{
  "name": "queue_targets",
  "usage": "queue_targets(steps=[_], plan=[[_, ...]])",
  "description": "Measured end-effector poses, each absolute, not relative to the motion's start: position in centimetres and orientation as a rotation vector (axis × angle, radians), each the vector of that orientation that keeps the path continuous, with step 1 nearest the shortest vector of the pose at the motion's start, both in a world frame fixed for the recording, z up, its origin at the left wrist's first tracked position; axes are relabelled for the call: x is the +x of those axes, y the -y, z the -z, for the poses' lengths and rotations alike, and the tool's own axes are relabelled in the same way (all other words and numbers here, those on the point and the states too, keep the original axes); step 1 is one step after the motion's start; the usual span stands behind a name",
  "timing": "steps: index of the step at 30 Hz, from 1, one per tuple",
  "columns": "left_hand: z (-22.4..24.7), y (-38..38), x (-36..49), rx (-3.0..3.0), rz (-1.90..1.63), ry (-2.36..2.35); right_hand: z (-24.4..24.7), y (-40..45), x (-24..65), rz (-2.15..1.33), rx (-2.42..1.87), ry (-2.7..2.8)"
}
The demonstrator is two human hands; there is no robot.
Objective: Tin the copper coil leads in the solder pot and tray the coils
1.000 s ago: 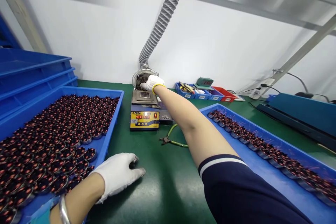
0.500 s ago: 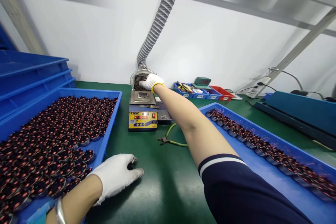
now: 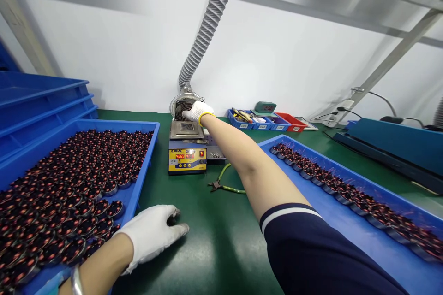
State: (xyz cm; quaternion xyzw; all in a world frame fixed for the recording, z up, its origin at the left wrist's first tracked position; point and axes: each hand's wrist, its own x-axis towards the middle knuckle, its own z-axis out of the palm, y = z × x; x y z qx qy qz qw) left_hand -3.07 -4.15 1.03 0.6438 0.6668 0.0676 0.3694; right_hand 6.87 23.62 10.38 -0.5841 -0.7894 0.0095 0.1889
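Observation:
My left hand point(image 3: 154, 236), in a white glove, rests low over the green bench beside the left blue tray. Its thumb stands apart from the fingers, and nothing shows between them. My right hand point(image 3: 198, 113), gloved in white with a yellow cuff, reaches to the back above a solder pot point(image 3: 187, 162) with a yellow front panel and red digits. Its fingers look curled in front of the round fume intake point(image 3: 182, 109); whatever they hold is hidden. Side cutters point(image 3: 221, 185) with green handles lie near the pot, partly under my right forearm.
The left blue tray point(image 3: 147, 159) holds many round, black-topped parts point(image 3: 104, 166) with reddish bits. In the right blue tray point(image 3: 313, 212), similar parts with wire ends line the far side. Small bins point(image 3: 242, 123), a digital clock point(image 3: 266, 108) and a teal machine point(image 3: 398, 147) stand behind.
The view has shifted slightly. My right hand stays at the fume intake, lowered a little, and the digits on the pot's panel read differently. My left hand keeps its place and shape.

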Motion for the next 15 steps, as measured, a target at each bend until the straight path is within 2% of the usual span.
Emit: queue_targets(steps=[15], plan=[[-0.5,3.9,-3.4,1.589,-0.188,-1.701,-11.5,-23.4,7.1,-0.012,-1.593,2.229]])
